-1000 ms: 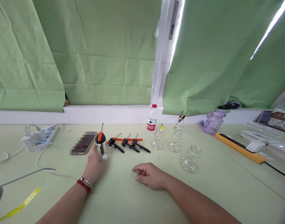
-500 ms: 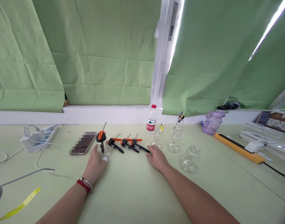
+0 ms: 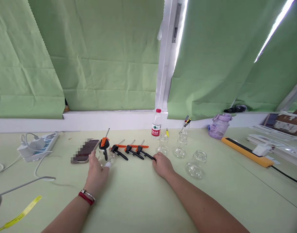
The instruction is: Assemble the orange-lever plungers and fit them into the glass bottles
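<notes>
My left hand [image 3: 97, 171] is open beside a clear glass bottle [image 3: 110, 159], thumb near its front and fingers spread at its left. This bottle is fitted with a black-and-orange top [image 3: 104, 143] that has a thin metal rod pointing up. To its right, several loose tops of the same kind lie in a row, among them a left one [image 3: 119, 152] and a middle one [image 3: 134, 151]. My right hand [image 3: 163, 165] has its fingers closed on the black handle end of the rightmost black-and-orange top [image 3: 143, 151]. Its fingertips are partly hidden.
Lidless glass bottles, one in front [image 3: 196, 165], stand right of my right hand. Behind are a red-capped water bottle [image 3: 156, 126] and screwdrivers [image 3: 186, 124] in a glass. A phone [image 3: 86, 151] and white power strip [image 3: 41, 147] lie left; a purple bottle [image 3: 219, 127] and orange power strip [image 3: 246, 152] right.
My left hand's fingers have spread away from the glass bottle, toward the left. My right hand's fingers have closed more around the end of the rightmost top's handle. The view has shifted slightly.
</notes>
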A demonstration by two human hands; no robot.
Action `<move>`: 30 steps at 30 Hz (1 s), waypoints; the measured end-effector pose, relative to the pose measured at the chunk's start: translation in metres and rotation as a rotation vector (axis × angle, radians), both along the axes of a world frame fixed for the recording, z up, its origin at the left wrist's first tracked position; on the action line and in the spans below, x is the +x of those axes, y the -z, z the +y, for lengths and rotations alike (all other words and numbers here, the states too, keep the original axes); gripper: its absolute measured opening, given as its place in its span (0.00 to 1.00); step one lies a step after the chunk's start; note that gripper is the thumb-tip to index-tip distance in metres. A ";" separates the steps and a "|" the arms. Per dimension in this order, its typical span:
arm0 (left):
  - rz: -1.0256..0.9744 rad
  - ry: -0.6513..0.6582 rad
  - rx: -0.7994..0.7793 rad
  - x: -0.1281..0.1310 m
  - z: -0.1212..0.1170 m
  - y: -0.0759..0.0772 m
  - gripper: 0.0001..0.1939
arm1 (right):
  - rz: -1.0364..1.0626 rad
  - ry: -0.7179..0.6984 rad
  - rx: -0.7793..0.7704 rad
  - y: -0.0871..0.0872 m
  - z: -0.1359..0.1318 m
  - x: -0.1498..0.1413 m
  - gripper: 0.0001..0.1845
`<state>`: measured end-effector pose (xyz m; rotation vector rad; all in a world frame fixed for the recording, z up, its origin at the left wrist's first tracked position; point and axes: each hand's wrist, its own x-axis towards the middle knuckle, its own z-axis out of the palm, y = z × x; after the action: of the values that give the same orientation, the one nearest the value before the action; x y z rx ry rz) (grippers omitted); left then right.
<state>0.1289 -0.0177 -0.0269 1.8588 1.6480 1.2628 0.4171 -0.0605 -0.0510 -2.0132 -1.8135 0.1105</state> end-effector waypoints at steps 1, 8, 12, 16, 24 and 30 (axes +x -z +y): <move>0.034 -0.002 0.030 0.002 -0.004 -0.004 0.41 | -0.002 0.002 0.002 0.000 0.000 0.000 0.09; 0.059 0.268 0.349 0.013 -0.028 -0.012 0.35 | 0.011 -0.013 0.029 0.001 0.003 0.002 0.11; 0.106 0.497 0.280 0.014 -0.029 -0.006 0.28 | 0.048 -0.034 0.091 -0.001 0.001 0.005 0.12; 0.115 0.537 0.187 0.012 -0.027 -0.002 0.29 | 0.088 -0.071 0.180 -0.004 -0.007 0.004 0.13; -0.235 0.770 -0.096 0.019 -0.032 -0.001 0.33 | 0.170 -0.357 0.402 -0.017 -0.033 -0.010 0.11; -0.425 0.916 -0.290 0.019 -0.042 -0.009 0.35 | 0.111 -0.629 0.402 -0.021 -0.044 -0.023 0.11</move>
<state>0.1478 -0.0594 -0.0183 1.6700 0.5725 0.8535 0.3938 -0.1044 -0.0301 -1.1054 -2.1270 0.0344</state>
